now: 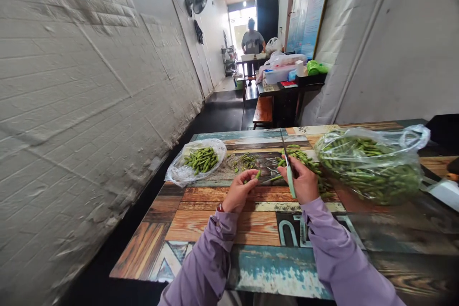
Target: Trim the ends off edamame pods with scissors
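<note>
My left hand (241, 190) pinches a green bean pod (255, 175) just above the patterned wooden table (222, 220). Close to its right, my right hand (304, 182) grips a pair of scissors (289, 172) with a pale green handle, the blades pointing away from me. A loose heap of bean pods (304, 158) lies beyond my right hand. Small cut pod ends (245, 161) are scattered in the middle. Both sleeves are lilac.
A clear bag with trimmed pods (200, 159) lies at the left of the table. A big clear bag full of pods (373, 162) sits at the right. A white brick wall runs along the left. Far down the room a person (252, 41) stands at another table.
</note>
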Motion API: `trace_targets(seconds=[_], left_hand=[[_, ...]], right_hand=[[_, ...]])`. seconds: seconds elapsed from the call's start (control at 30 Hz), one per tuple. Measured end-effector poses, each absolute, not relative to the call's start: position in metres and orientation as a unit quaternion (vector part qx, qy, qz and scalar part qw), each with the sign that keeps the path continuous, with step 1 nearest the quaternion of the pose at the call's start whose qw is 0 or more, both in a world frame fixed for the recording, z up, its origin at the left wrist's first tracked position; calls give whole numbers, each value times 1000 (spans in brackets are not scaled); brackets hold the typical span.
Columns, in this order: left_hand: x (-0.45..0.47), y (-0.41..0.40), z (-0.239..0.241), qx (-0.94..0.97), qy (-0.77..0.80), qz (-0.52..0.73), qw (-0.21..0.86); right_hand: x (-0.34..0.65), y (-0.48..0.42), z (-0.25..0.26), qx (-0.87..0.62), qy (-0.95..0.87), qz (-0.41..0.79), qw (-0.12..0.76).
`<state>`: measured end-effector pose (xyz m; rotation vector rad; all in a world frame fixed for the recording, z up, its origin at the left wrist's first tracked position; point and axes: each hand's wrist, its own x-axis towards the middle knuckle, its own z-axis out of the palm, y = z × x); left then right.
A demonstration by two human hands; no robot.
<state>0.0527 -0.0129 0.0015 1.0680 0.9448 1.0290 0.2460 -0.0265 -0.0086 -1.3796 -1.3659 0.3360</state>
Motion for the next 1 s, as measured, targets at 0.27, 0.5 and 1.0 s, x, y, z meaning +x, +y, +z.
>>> trace_targets(seconds=[0.27,0.5,1.0], left_hand=[[53,-17,9,362,353,448,737],[52,-18,9,327,343,503,723],[45,-12,9,298,289,514,751]], right_hand=[[237,-28,-10,-594,-591,170,520],[233,-30,-19,-594,-610,167,497],[225,-31,-26,-501,-748,144,410]])
